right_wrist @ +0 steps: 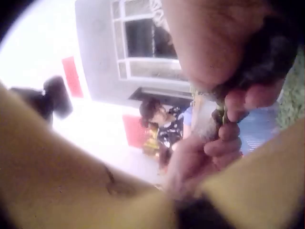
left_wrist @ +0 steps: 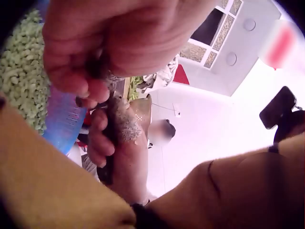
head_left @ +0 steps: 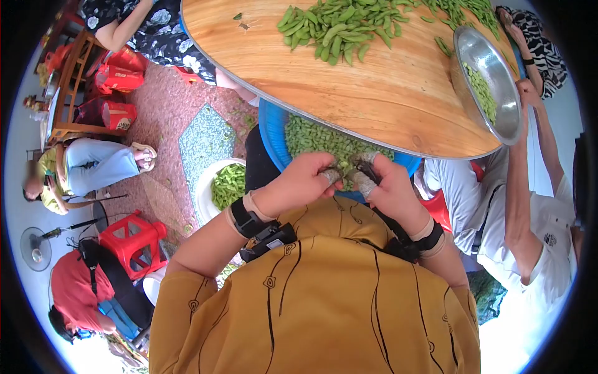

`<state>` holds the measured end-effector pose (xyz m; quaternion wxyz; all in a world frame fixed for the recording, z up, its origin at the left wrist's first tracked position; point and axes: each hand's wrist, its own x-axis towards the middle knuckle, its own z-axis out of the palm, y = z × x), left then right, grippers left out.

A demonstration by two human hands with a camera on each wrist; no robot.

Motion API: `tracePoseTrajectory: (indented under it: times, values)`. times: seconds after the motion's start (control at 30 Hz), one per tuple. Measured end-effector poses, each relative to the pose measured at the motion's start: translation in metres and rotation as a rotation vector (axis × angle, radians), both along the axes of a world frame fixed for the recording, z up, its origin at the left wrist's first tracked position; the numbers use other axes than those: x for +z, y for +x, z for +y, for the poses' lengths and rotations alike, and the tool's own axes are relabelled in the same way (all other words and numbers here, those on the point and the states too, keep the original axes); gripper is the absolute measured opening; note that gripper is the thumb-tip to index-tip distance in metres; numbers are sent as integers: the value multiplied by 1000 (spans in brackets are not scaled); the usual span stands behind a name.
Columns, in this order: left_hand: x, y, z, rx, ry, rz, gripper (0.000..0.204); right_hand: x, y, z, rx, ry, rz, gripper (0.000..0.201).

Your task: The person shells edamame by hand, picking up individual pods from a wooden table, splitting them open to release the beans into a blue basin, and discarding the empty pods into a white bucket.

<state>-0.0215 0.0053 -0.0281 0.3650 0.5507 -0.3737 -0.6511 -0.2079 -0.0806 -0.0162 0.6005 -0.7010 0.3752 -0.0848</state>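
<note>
Both hands meet above a blue basket filled with shelled green soybeans. My left hand pinches a small green soybean pod between thumb and fingers. From the other side my right hand pinches the same pod, largely hidden by the fingertips. Greyish, speckled wrapping covers both thumbs, seen on the right thumb in the left wrist view. A dark band crosses the right palm.
A round wooden table carries heaped soybean pods. Another person's hand holds a tilted metal bowl of shelled beans at its right edge. A white bucket of pods stands at left, near a red stool. Other people sit around.
</note>
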Motion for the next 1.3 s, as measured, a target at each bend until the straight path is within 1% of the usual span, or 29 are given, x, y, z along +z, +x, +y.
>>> tracePoseTrajectory:
  times: [0.03,0.07,0.1,0.13,0.17,0.2,0.23,0.27,0.33,0.47,0.53,0.57,0.6,0.63,0.73,0.77,0.83,0.87,0.9,0.97,1.0,1.03,1.1,1.13,1.17,1.2,1.23,1.27,1.3]
  values:
    - [1,-1,0,-3,-1,1,13,-3,-1,0,33,-302,6,19]
    - [3,-2,0,-60,-55,-66,12,-3,1,-1,32,-303,7,19]
    - [4,-2,0,-117,-107,-134,12,-2,4,-3,77,-406,-10,19]
    - [3,-2,1,-113,-108,-134,12,-2,6,-4,126,-510,-29,20]
    - [-1,-2,2,-127,-122,-181,12,-1,7,-4,134,-510,-30,20]
    - [-1,-2,3,-141,-134,-227,12,1,8,-5,132,-537,57,19]
    - [0,-1,5,-136,-131,-226,12,1,9,-5,128,-564,145,18]
    - [3,0,7,-98,-85,-198,12,-2,7,-6,133,-563,144,18]
    - [4,3,9,-53,-39,-172,12,-10,3,-11,198,-601,277,19]
    - [4,6,6,12,50,-127,12,-2,4,-8,180,-726,188,18]
    - [4,5,4,19,65,-108,12,12,10,-8,17,-52,157,15]
    - [1,5,5,25,62,-35,12,9,10,-9,13,-58,153,15]
    - [-1,5,6,31,58,38,12,3,9,-9,-4,98,97,14]
    - [-3,7,6,33,50,33,12,-1,9,-9,-17,254,41,13]
    - [-9,11,6,42,179,320,14,-1,8,-5,-19,268,-42,9]
    - [-10,10,7,44,170,316,14,-1,8,-4,-35,273,-79,9]
    - [-7,8,7,-2,98,165,15,-4,8,-2,-32,285,-53,7]
    - [-6,8,8,-56,18,26,15,-6,7,0,-25,227,17,7]
    - [-9,7,8,-57,10,20,15,-7,7,1,-20,170,85,7]
    - [-21,6,8,-138,-351,-517,15,-4,10,1,-19,143,78,7]
    - [-19,4,8,-96,-362,-454,13,-8,9,-1,-43,175,28,8]
    - [-16,6,6,-98,-368,-459,13,-9,9,-2,-65,209,-21,8]
    - [-10,7,4,64,33,110,13,-6,9,-4,-63,237,-73,9]
    - [-9,7,4,65,30,108,13,-4,9,-5,-61,272,-119,9]
    - [-10,7,6,140,136,341,13,-7,8,-5,-59,269,-121,9]
    - [-10,6,7,214,241,574,14,-14,8,-3,-88,379,-197,11]
    - [-12,7,8,212,235,568,14,-16,8,-2,-117,488,-276,14]
    - [-15,9,8,200,222,514,15,-13,8,0,-116,482,-284,14]
    - [-16,11,7,187,211,459,16,-7,9,2,-84,242,-95,15]
